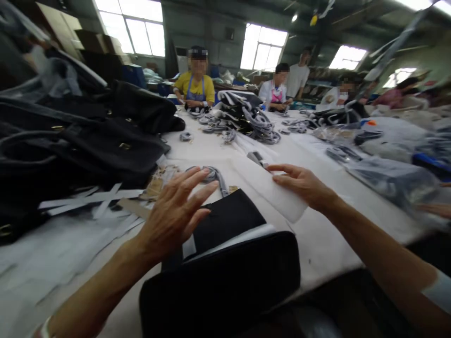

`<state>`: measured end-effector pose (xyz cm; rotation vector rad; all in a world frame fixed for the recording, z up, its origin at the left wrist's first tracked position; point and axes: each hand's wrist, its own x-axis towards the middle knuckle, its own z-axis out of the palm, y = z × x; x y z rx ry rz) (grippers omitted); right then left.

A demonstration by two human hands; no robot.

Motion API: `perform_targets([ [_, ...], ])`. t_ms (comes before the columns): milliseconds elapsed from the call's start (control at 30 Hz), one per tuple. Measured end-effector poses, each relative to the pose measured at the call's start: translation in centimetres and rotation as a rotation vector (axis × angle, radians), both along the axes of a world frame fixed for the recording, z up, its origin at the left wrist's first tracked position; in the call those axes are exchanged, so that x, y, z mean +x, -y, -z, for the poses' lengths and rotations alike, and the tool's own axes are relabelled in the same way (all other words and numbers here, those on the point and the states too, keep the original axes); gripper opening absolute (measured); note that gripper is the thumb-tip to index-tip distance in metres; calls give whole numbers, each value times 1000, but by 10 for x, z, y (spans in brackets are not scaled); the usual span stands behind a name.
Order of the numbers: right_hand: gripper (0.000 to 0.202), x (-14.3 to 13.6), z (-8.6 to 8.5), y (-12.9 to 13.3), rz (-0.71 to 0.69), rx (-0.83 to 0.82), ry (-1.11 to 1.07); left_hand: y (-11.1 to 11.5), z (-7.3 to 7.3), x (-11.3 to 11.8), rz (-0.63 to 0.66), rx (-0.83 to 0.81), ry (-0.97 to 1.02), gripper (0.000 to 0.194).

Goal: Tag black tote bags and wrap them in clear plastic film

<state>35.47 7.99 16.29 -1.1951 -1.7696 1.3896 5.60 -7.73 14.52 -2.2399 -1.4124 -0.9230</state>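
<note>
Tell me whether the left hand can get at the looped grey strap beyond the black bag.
Probably yes: the left hand looks empty, its fingertips are near the grey strap, and nothing seems to stand between them.

Black bags [120, 136] heaped at far left.

Bare bench [327, 234] gives a passable strip on the right, up to the plastic-wrapped bundle [391, 180]. Black bags [120, 136] block the left; a strap pile [246, 117] blocks straight ahead.
</note>
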Motion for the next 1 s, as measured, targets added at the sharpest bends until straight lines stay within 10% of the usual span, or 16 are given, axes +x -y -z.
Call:
perform_targets([
  [233,34,-153,-3,77,-566,-248,-80,52,12,-31,-341,-65,-30,28],
  [433,23,-203,40,87,-655,134,132,113,45,-77,-832,-398,704,28],
  [633,26,-220,76,78,-829,698,357,125,94,-91,-440,-393,1883,33],
  [800,33,-231,88,85,-1121,887,379,115,101,-85,-360,-456,2094,26],
  [1000,34,-236,90,90,-1183,1003,371,114,99,-90,-96,-431,2212,69],
])
